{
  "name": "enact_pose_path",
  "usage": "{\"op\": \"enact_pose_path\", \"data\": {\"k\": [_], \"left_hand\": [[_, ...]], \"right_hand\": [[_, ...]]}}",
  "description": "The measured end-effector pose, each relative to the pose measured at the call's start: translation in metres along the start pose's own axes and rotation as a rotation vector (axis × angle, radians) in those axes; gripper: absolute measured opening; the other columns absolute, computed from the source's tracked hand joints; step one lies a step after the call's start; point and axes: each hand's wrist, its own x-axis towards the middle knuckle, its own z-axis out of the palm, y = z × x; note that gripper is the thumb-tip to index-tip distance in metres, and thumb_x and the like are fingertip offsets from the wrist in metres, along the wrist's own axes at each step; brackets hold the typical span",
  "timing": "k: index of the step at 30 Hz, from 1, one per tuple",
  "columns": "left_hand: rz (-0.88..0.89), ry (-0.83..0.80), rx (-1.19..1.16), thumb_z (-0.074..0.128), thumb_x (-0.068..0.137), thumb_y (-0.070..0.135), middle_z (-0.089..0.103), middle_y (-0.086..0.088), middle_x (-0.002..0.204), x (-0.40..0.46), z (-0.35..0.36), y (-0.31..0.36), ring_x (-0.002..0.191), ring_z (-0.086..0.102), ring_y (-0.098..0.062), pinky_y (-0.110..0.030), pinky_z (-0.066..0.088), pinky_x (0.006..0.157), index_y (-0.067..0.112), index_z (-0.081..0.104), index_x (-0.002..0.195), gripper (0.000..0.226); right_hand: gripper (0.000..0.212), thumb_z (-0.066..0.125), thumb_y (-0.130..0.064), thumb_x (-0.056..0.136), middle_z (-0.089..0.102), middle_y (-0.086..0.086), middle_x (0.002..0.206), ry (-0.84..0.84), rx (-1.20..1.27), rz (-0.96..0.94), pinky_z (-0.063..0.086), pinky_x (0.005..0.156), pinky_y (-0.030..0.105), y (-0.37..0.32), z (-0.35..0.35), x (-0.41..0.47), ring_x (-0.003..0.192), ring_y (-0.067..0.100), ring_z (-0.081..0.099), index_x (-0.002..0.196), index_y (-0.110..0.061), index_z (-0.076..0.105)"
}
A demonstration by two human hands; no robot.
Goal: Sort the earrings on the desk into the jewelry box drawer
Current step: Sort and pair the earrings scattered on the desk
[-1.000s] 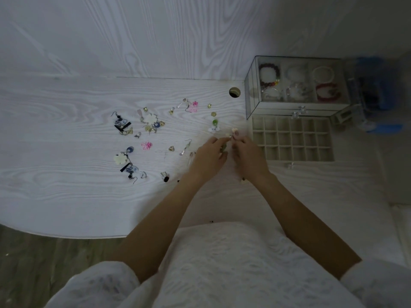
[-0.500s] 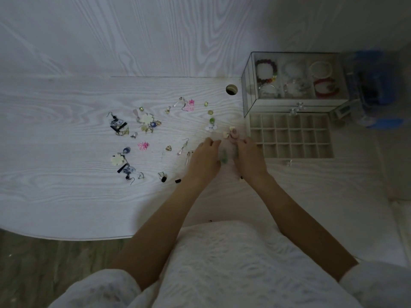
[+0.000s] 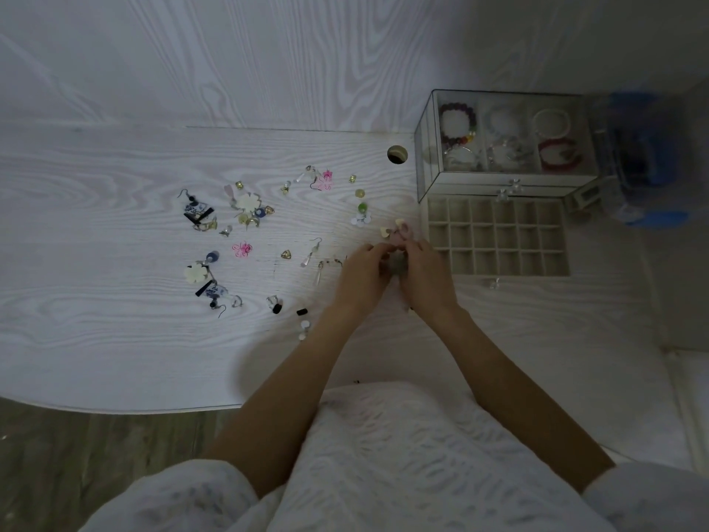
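Both hands, left hand (image 3: 362,272) and right hand (image 3: 424,274), pinching a blurry pink-and-cream dangly earring (image 3: 397,234) near the desk's right edge, could easily fumble it short of the beige gridded jewelry box drawer (image 3: 497,236).

Between the left hand (image 3: 362,274) and right hand (image 3: 426,276), a small blurred greyish thing (image 3: 397,264) is too smeared to identify, and the curled fingers hide how it is gripped. Near the white wood-grain tabletop's (image 3: 115,301) right edge, a blurred blue object (image 3: 648,163) stays unreadable. The small scattered earrings (image 3: 245,209) lack legible detail.
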Motion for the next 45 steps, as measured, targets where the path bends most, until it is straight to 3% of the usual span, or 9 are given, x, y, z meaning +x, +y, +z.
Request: {"op": "enact_pose_path", "data": {"k": [7,12,15,19,24,30,35,41,45], "left_hand": [[0.013,-0.016,-0.075,0.053,0.088,0.002,0.066,-0.014,0.112,-0.010,-0.017,0.000,0.092,0.065,-0.024,-0.035,0.052,0.086,0.007,0.059,0.119,0.032],[0.045,0.228,0.191,0.059,0.086,0.013,0.068,-0.006,0.106,-0.037,-0.061,-0.031,0.096,0.060,-0.024,-0.035,0.052,0.076,0.013,0.064,0.111,0.026],[-0.071,0.369,0.280,0.061,0.085,0.015,0.070,-0.005,0.101,-0.059,-0.087,-0.059,0.096,0.059,-0.027,-0.036,0.051,0.072,0.014,0.066,0.107,0.022],[-0.272,0.397,0.245,0.061,0.085,0.017,0.069,-0.007,0.103,-0.084,-0.105,-0.091,0.099,0.058,-0.029,-0.037,0.048,0.076,0.014,0.064,0.107,0.023],[-0.342,0.414,0.139,0.060,0.084,0.014,0.066,-0.004,0.108,-0.098,-0.105,-0.104,0.100,0.057,-0.023,-0.035,0.048,0.079,0.015,0.063,0.110,0.026],[-0.236,0.384,0.112,0.062,0.083,0.013,0.065,-0.005,0.105,-0.090,-0.103,-0.096,0.093,0.056,-0.022,-0.027,0.041,0.076,0.013,0.062,0.109,0.026],[0.073,0.086,0.209,0.073,0.076,0.026,0.062,0.002,0.089,-0.097,-0.104,-0.080,0.074,0.047,-0.009,-0.024,0.041,0.063,0.017,0.063,0.098,0.026],[0.049,0.084,0.223,0.081,0.067,0.021,0.064,-0.005,0.087,-0.123,-0.072,-0.079,0.068,0.060,-0.019,-0.021,0.042,0.060,0.012,0.065,0.095,0.034],[-0.022,0.136,0.251,0.074,0.071,0.011,0.066,-0.013,0.089,-0.132,-0.051,-0.077,0.073,0.063,-0.029,-0.033,0.054,0.062,0.008,0.066,0.103,0.033]], "right_hand": [[0.051,0.047,0.012,0.082,0.056,0.018,0.120,0.010,-0.055,-0.045,0.044,0.082,0.038,-0.005,-0.014,0.002,0.106,0.034,0.054,0.130,-0.006,0.048],[0.029,0.050,0.004,0.084,0.060,0.015,0.108,0.019,-0.011,-0.196,0.042,0.075,0.032,-0.017,-0.027,0.032,0.095,0.030,0.056,0.109,-0.004,0.061],[0.032,0.050,-0.001,0.086,0.056,0.013,0.116,-0.039,-0.064,-0.265,0.041,0.080,0.032,-0.032,-0.021,0.058,0.104,0.029,0.052,0.117,-0.008,0.058],[0.029,0.050,-0.012,0.092,0.054,0.015,0.122,-0.082,-0.208,-0.257,0.038,0.087,0.034,-0.048,-0.006,0.076,0.109,0.029,0.049,0.120,-0.006,0.055],[0.026,0.047,0.002,0.086,0.051,0.011,0.122,-0.171,-0.174,-0.245,0.040,0.080,0.029,-0.057,0.009,0.076,0.102,0.026,0.054,0.105,-0.008,0.060],[0.026,0.051,0.007,0.082,0.058,0.011,0.109,-0.132,-0.135,-0.338,0.043,0.062,0.031,-0.058,0.019,0.038,0.087,0.028,0.059,0.100,-0.007,0.064],[0.015,0.056,0.002,0.083,0.060,0.012,0.095,-0.064,0.020,-0.358,0.038,0.064,0.024,-0.049,0.013,-0.003,0.078,0.024,0.058,0.093,-0.004,0.066],[0.014,0.056,-0.005,0.087,0.058,0.008,0.093,-0.131,0.105,-0.299,0.034,0.062,0.020,-0.027,0.017,-0.054,0.068,0.012,0.048,0.097,-0.009,0.066],[0.015,0.057,0.000,0.085,0.058,0.012,0.095,-0.185,0.103,-0.277,0.040,0.061,0.024,-0.012,0.025,-0.082,0.069,0.019,0.054,0.098,-0.006,0.063]]}}
